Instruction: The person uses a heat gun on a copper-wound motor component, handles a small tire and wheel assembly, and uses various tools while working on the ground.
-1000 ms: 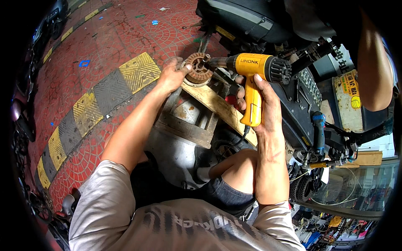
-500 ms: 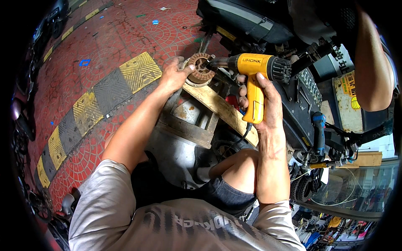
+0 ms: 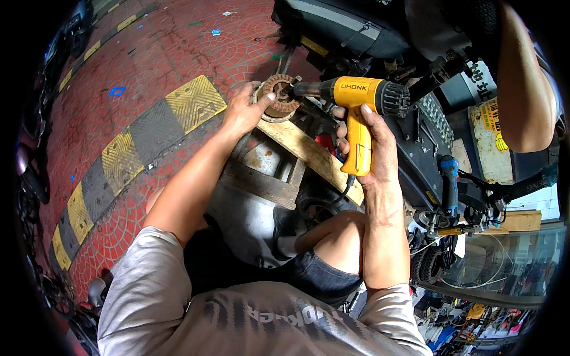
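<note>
My right hand (image 3: pixel 375 145) is wrapped round the handle of a yellow heat gun (image 3: pixel 359 127). Its metal nozzle points left, with the tip close to the middle of a round, rusty motor part (image 3: pixel 280 99); whether the two touch I cannot tell. That part is ring-shaped, with reddish-brown segments round its rim and a dark centre. My left hand (image 3: pixel 244 110) grips its left side, thumb on the rim, the other fingers mostly hidden behind it. Below the part lies a wooden plank (image 3: pixel 309 154). A black cord hangs from the heat gun's handle.
A wooden frame (image 3: pixel 258 185) is beneath the plank. Right of it stands a black case (image 3: pixel 418 154) with tools on top, near a blue power tool (image 3: pixel 450 184). Another person's arm (image 3: pixel 522 89) shows at upper right. A yellow-and-black speed bump (image 3: pixel 157 127) crosses the red paving.
Little differs. The whole view has shifted slightly, and my hands keep the same holds on the heat gun and the motor part.
</note>
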Tool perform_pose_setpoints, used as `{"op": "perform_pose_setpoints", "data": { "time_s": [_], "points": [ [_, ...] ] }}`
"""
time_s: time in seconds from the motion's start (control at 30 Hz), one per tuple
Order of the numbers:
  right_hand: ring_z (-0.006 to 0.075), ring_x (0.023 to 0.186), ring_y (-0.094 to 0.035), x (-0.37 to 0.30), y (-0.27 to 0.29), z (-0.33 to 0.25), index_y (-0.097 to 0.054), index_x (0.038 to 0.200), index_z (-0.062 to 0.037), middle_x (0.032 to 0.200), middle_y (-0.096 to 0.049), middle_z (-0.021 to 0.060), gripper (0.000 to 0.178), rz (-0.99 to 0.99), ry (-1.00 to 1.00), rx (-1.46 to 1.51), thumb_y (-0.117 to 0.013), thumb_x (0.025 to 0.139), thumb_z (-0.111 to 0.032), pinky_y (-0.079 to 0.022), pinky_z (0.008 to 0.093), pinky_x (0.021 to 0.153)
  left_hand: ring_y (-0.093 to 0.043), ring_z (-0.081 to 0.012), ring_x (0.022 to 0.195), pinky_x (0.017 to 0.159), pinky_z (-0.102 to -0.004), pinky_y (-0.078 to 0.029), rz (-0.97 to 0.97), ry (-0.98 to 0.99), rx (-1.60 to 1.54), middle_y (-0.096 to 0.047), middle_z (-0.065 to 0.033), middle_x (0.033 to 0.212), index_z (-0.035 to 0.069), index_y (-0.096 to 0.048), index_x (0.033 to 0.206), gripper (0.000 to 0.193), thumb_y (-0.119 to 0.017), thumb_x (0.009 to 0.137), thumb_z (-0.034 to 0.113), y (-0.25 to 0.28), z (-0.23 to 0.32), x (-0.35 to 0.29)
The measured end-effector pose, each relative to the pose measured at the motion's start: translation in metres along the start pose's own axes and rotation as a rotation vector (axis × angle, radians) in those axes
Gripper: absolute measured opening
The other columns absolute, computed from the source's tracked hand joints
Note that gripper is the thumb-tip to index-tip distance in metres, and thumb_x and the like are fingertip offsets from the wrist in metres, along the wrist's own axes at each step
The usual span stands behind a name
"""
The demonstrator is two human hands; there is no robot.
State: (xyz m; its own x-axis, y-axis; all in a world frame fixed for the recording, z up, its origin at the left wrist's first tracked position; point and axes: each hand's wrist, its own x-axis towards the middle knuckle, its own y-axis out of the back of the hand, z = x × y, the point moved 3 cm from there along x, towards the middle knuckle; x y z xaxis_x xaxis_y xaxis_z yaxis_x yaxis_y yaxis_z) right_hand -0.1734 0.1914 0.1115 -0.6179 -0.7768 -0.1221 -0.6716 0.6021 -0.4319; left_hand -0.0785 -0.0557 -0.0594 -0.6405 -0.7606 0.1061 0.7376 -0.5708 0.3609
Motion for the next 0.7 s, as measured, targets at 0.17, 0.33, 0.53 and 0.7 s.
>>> {"op": "perform_pose_setpoints", "data": {
  "time_s": [0.17,0.33,0.53,0.7],
  "points": [
    [0.0148,0.061,-0.065,0.0,0.006,-0.002,-0.061,0.126,0.0033,0.095,-0.072,0.0121,0.042,-0.034,-0.03,-0.031,-0.057,0.11,-0.035,-0.058,0.0247,0.054,-0.051,-0.0423,0.142,0.119,-0.0496,-0.042,0.006,-0.102,0.227,-0.056,-0.0277,0.148,0.008,-0.057,0.15,0.079,-0.084,0.089,0.05,0.005,0.019,-0.015],
    [0.0148,0.057,-0.064,-0.003,-0.002,-0.002,-0.063,0.122,0.0042,0.085,-0.071,0.0112,0.043,0.016,0.004,-0.026,-0.057,0.11,-0.036,-0.055,0.0244,0.053,-0.052,-0.0428,0.141,0.119,-0.0501,-0.042,-0.007,-0.068,0.209,-0.055,-0.0282,0.148,0.009,-0.057,0.151,0.081,-0.085,0.087,0.051,0.005,0.017,-0.015],
    [0.0147,0.058,-0.064,-0.006,0.0,-0.001,-0.063,0.123,0.0047,0.087,-0.071,0.0115,0.043,-0.018,-0.013,-0.043,-0.057,0.11,-0.036,-0.056,0.0243,0.054,-0.051,-0.0449,0.142,0.119,-0.0513,-0.043,0.002,-0.092,0.236,-0.054,-0.0304,0.149,0.01,-0.056,0.152,0.081,-0.084,0.087,0.051,0.005,0.016,-0.017],
    [0.0143,0.058,-0.064,-0.009,-0.005,-0.001,-0.064,0.122,0.0044,0.085,-0.071,0.0108,0.042,0.06,0.001,-0.05,-0.057,0.11,-0.035,-0.056,0.0242,0.055,-0.049,-0.0463,0.143,0.12,-0.0521,-0.041,-0.015,-0.058,0.236,-0.053,-0.0318,0.149,0.011,-0.055,0.153,0.082,-0.084,0.087,0.052,0.007,0.026,-0.022]
  ]
}}
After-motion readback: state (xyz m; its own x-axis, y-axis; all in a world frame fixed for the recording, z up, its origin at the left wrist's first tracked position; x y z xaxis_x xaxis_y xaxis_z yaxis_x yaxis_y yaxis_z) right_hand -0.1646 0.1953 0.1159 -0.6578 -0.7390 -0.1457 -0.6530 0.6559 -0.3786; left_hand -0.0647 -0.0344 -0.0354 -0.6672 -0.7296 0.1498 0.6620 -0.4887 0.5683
